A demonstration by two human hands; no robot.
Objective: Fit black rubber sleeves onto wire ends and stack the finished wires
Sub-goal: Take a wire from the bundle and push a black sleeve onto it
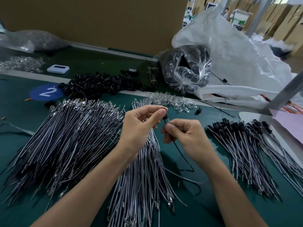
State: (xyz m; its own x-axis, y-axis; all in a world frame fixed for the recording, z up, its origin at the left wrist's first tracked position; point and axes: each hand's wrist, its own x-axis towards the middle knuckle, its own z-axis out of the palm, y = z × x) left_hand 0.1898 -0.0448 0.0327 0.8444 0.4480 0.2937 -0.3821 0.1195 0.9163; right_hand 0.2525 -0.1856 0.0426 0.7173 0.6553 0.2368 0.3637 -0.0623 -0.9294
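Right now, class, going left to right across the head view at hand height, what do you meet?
Pile of unsleeved wires → left hand pinching a black sleeve → right hand holding its wire → stack of finished wires.

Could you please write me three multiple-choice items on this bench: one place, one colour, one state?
1. Where does the stack of sleeved wires lie? A) on the person's right B) far left C) in the bag
2. What colour is the sticker marked 2? A) red B) blue C) yellow
3. What does the right hand do? A) lies flat B) pinches a wire C) holds tape
1 A: its black-capped ends lie beyond the right hand. 2 B: a blue disc. 3 B: its fingers close on the wire below the black sleeve.
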